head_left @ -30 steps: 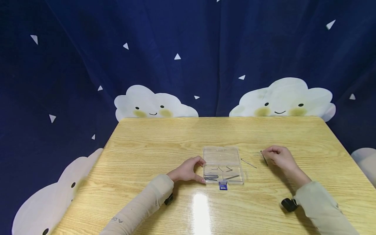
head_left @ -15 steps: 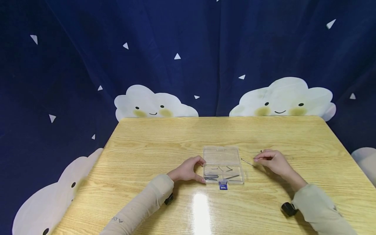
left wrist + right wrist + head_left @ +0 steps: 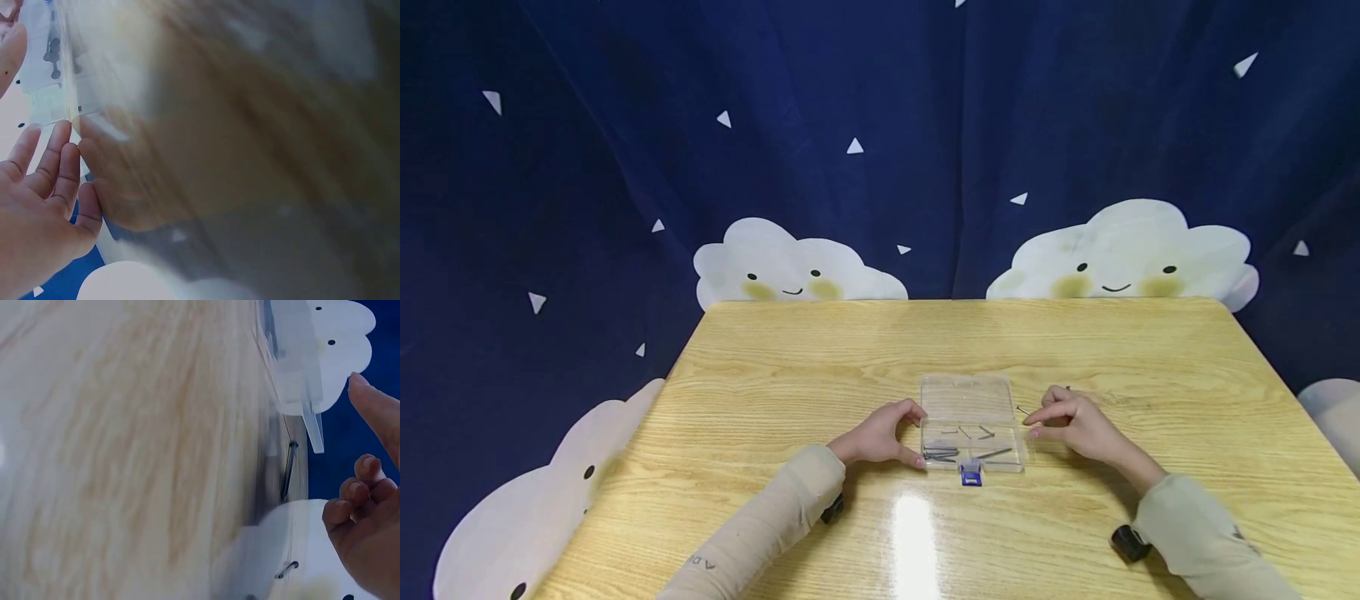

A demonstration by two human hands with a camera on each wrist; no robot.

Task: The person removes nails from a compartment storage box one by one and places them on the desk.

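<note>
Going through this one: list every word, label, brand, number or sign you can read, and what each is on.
Left sleeve: a few upside-down letters, perhaps "ADI"; too small to be sure.
Right sleeve: a dark mark, unreadable.
Blue latch on the clear box: a pale mark, too small to read.
No other lettering, and no number, is readable in any view.
</note>
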